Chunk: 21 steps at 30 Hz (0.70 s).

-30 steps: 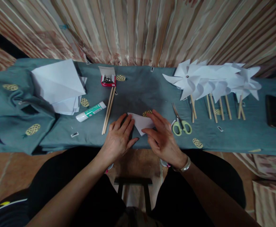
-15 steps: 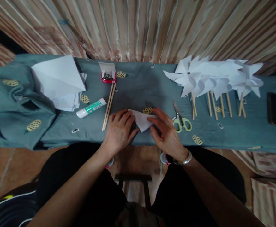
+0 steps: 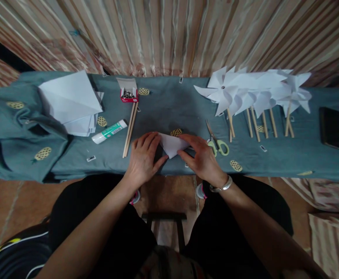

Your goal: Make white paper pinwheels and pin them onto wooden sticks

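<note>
A small folded sheet of white paper (image 3: 172, 145) lies at the front of the cloth-covered table, its point toward me. My left hand (image 3: 144, 157) holds its left corner, with the fingers along the upper edge and the thumb at the lower point. At the other end, my right hand (image 3: 200, 155) grips the right corner between fingers and thumb. The underside of the paper is hidden. Just beyond my right hand lie scissors with pale green handles (image 3: 218, 145), blades apart.
Left: a stack of white paper (image 3: 70, 97), a glue stick (image 3: 109, 131), two wooden sticks (image 3: 130, 130) and a red box of small metal pieces (image 3: 129, 95). Right: several white paper pinwheels (image 3: 224, 89) on sticks and a dark phone (image 3: 333, 128). A striped curtain (image 3: 169, 35) hangs behind the table.
My right fingers and thumb have closed in on the paper's right corner, which now looks folded over more. My left hand stays at its side. The whole view has shifted slightly.
</note>
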### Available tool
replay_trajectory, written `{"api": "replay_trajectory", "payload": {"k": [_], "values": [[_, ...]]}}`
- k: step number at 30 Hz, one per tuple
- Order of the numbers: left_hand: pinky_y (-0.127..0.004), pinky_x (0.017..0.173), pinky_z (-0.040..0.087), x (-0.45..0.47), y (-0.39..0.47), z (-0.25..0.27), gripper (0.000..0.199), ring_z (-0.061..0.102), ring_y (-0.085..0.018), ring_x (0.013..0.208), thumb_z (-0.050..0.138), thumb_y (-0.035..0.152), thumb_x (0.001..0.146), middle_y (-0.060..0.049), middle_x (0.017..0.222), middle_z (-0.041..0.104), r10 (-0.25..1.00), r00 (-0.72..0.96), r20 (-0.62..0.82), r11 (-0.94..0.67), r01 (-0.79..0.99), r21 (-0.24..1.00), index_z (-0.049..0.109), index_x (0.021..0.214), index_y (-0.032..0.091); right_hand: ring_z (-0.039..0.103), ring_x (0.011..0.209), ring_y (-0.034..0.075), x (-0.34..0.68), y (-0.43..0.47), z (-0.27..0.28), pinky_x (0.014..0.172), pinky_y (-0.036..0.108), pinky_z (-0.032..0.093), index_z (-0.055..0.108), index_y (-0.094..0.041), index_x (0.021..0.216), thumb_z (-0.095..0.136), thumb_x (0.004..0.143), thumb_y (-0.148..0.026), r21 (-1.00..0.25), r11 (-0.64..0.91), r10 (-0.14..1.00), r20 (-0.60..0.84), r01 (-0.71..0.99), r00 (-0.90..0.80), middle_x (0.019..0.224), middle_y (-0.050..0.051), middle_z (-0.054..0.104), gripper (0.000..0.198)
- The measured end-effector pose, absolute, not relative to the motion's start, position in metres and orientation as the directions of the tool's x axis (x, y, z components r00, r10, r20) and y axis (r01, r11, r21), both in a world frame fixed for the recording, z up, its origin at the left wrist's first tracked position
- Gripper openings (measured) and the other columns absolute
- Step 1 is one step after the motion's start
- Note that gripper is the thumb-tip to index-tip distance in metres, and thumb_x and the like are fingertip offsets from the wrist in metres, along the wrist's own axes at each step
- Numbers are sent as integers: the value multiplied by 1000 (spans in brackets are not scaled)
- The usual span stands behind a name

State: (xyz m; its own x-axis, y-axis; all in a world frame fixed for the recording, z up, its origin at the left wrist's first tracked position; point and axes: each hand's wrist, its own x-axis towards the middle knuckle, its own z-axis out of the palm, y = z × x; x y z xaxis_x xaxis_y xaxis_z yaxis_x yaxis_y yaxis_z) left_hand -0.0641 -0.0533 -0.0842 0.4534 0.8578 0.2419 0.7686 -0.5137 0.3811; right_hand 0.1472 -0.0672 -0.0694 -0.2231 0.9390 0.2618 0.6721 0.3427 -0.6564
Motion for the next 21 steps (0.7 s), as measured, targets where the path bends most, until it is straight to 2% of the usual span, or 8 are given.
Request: {"api": "replay_trajectory", "payload": {"k": [4,5,7,9,11,15,21], "values": [[-52,106,38,-69,-53,-86,74,46,-36,131,59,51,88,-22,143,48,861,407,305,-507,730,458,32,145,12,68,105,26,154,-65,-68,96,44,51,59,-20,128,66,80,-18,-766,217,976,159,605,-148,115,9,73,49],[-51,105,39,-70,-54,-85,73,47,-35,130,59,49,89,-22,141,49,865,390,316,-500,720,482,32,145,12,69,102,25,156,-65,-67,95,43,52,60,-21,127,67,79,-18,-790,182,983,125,586,-137,111,8,74,48],[-48,101,44,-71,-58,-82,57,52,-31,123,59,42,90,-17,133,55,869,382,315,-495,693,525,43,138,16,70,97,23,159,-67,-68,91,40,53,66,-22,118,67,80,-19,-817,149,986,79,556,-148,104,6,75,39],[-44,94,47,-70,-63,-80,33,57,-27,111,56,32,93,-11,118,62,857,422,297,-514,656,553,59,123,19,70,93,22,162,-69,-69,88,38,54,71,-22,104,66,81,-19,-822,173,979,82,542,-188,98,4,75,24],[-41,87,48,-68,-68,-80,20,58,-24,101,55,27,93,-8,103,65,833,474,284,-545,620,564,68,108,20,70,91,21,164,-73,-70,87,37,53,72,-22,92,63,82,-16,-814,234,963,118,532,-242,94,3,75,16],[-40,82,46,-64,-71,-82,17,58,-24,94,58,27,93,-7,94,67,816,504,282,-567,605,559,72,100,19,68,96,20,165,-79,-73,91,39,51,71,-22,88,57,81,-7,-767,359,922,204,532,-327,97,4,74,22],[-38,78,44,-62,-67,-84,17,57,-23,91,60,27,92,-7,90,67,804,502,318,-588,599,543,73,96,18,67,98,21,164,-80,-71,92,41,50,69,-20,92,56,83,-6,-715,401,906,215,573,-365,101,5,74,20]]}}
